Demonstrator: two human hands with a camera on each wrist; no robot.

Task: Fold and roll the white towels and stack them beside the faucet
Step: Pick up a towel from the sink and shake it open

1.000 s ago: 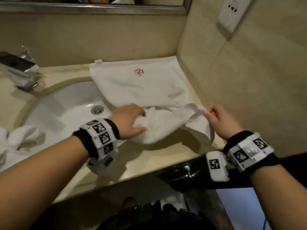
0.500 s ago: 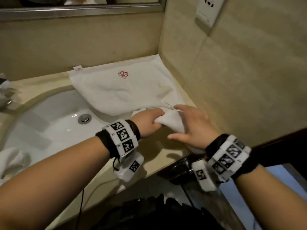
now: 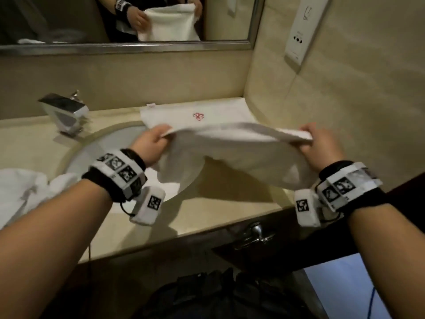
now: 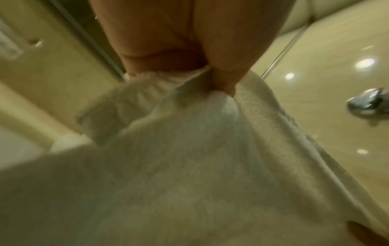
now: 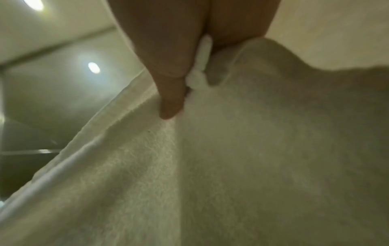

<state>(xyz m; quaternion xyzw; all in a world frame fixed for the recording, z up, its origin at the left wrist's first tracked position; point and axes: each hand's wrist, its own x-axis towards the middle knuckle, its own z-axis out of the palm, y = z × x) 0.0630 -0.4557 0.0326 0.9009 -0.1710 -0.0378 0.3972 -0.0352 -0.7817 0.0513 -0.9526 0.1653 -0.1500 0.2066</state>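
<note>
A white towel [image 3: 232, 153] hangs stretched in the air over the counter, held by its top corners. My left hand [image 3: 156, 141] pinches the left corner above the basin, and my right hand [image 3: 315, 143] pinches the right corner near the side wall. The left wrist view shows finger and thumb pressed on the cloth [image 4: 189, 149]; the right wrist view shows the same on the hemmed edge [image 5: 210, 166]. Behind it a second white towel [image 3: 207, 113] with a red emblem lies flat in the counter's back corner. The chrome faucet [image 3: 64, 113] stands at the back left.
The white basin [image 3: 110, 153] is set into the beige counter [image 3: 207, 212]. A crumpled white towel [image 3: 25, 192] lies at the left edge. The mirror [image 3: 124, 21] runs above. The tiled wall with a socket plate [image 3: 299, 42] closes the right side. A drawer handle [image 3: 255, 233] sits below.
Both hands lifted the bunched towel off the counter and drew apart, spreading it out between them. The head view swung back left, bringing the faucet and mirror into sight.
</note>
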